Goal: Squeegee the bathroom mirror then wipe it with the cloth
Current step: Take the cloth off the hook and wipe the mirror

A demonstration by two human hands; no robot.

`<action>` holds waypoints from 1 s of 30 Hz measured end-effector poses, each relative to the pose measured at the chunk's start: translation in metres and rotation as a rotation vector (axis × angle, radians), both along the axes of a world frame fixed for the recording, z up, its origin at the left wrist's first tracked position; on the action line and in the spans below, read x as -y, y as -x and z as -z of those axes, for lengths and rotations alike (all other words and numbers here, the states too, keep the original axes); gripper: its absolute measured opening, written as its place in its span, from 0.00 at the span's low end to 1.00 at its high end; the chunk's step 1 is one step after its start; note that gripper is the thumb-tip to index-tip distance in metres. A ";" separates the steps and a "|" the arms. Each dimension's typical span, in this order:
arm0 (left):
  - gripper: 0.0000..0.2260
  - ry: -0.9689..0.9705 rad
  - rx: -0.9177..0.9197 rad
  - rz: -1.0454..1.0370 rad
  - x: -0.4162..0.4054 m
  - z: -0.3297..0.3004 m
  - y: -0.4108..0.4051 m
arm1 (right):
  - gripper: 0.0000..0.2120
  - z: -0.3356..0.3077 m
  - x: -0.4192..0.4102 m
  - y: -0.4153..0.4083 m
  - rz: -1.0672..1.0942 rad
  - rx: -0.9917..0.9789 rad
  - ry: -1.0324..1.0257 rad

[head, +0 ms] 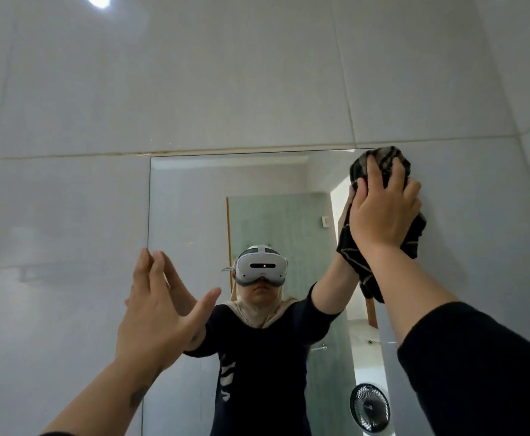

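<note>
Pressing a dark striped cloth [383, 171] against the upper right corner of the bathroom mirror [194, 209], at two o'clock, with right hand [383, 212] spread over it. Left hand [160, 313] open wide, empty, fingertips at the mirror's left edge, eight o'clock. Surrounded by glossy grey wall tiles [194, 89]; reflected: green door [276, 221], small fan [369, 407].

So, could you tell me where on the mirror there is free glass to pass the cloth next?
The mirror is free between the left hand at its left edge and the cloth under the right hand. That top right corner is crowded.
</note>
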State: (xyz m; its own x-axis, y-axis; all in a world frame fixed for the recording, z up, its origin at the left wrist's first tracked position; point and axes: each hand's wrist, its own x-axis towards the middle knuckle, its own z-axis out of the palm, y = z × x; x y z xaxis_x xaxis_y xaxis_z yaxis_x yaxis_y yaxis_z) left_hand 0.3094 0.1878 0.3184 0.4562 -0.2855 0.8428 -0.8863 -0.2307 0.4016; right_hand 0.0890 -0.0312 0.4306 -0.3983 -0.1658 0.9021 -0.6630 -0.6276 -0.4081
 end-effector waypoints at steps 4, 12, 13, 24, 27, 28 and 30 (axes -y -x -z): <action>0.51 -0.010 -0.014 0.040 -0.004 0.001 -0.001 | 0.19 0.021 -0.017 -0.023 -0.010 0.062 -0.035; 0.45 -0.036 -0.002 0.104 -0.012 -0.003 -0.007 | 0.19 0.019 -0.085 -0.107 -0.063 -0.214 0.159; 0.43 -0.039 0.006 0.110 -0.014 -0.003 -0.010 | 0.19 0.019 -0.094 -0.117 -0.069 -0.246 0.177; 0.38 -0.215 0.085 -0.203 -0.034 0.067 -0.039 | 0.26 0.063 -0.149 -0.197 -0.089 -0.646 0.495; 0.37 -0.212 0.049 -0.168 -0.030 0.075 -0.040 | 0.26 0.083 -0.148 -0.197 -0.084 -0.724 0.563; 0.36 -0.210 0.054 -0.165 -0.029 0.076 -0.041 | 0.26 0.088 -0.146 -0.194 -0.086 -0.736 0.576; 0.35 -0.209 0.067 -0.166 -0.028 0.076 -0.040 | 0.25 0.092 -0.139 -0.184 -0.073 -0.736 0.583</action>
State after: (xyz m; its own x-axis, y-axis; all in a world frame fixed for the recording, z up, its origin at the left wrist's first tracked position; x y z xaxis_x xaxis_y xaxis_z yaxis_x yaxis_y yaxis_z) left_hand 0.3499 0.2157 0.2427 0.4561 -0.3821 0.8037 -0.8526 -0.4465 0.2716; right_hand 0.2729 0.1082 0.3386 0.2985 0.3891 0.8715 -0.5799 -0.6513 0.4894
